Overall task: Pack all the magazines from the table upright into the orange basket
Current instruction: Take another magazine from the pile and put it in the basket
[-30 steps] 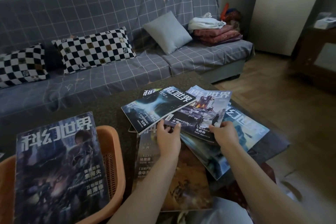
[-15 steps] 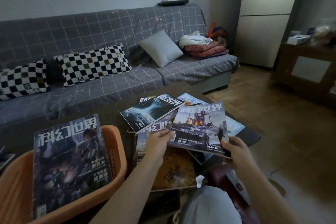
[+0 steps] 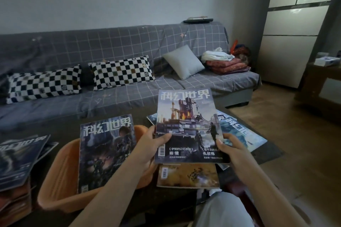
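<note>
- Left hand (image 3: 151,145) and right hand (image 3: 232,150) are gripping the magazine (image 3: 188,127) by its lower corners, keeping it upright for insertion.
- Orange basket (image 3: 60,195) is sitting left of the left hand.

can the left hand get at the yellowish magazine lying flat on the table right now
Probably not yet. The left hand is gripping the raised magazine together with the right hand, and that cover hangs over part of the yellowish magazine.
</note>
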A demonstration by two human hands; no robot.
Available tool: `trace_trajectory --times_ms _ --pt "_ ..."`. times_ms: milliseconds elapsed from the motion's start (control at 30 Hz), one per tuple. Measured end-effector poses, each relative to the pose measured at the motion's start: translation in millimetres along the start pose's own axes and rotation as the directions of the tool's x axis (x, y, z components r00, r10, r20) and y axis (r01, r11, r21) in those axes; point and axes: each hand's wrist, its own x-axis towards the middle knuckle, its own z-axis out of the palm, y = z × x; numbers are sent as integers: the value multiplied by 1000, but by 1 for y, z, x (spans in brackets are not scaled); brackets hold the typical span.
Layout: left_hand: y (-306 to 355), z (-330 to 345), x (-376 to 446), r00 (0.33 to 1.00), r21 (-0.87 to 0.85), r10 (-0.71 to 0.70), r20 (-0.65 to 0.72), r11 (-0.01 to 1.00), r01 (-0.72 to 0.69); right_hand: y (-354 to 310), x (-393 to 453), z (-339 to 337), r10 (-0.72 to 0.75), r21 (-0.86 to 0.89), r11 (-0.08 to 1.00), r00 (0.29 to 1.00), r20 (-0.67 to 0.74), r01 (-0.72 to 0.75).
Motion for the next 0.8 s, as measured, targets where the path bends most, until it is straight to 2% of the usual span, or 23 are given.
trace_trajectory --times_ms 100,233,467,633,733,800 --pt "6 -30 -12 994 60 50 -102 997 -44 -2 3 36 26 46 998 994 104 -31" --pt "5 -74 -31 971 34 84 -224 996 -79 -1 7 88 14 33 999 980 197 -21" --pt "-4 -135 -59 905 -7 86 -416 995 -98 11 15 164 -11 -212 975 966 259 68" --pt "-19 -172 -55 828 298 165 -535 955 2 29 27 204 12 -307 949 964 266 73" --pt "-27 -184 -47 798 355 170 -579 933 59 41 38 221 -16 -433 893 969 246 124" --pt "-34 -190 -40 778 393 136 -613 907 151 48 46 228 -25 -537 828 968 251 161"
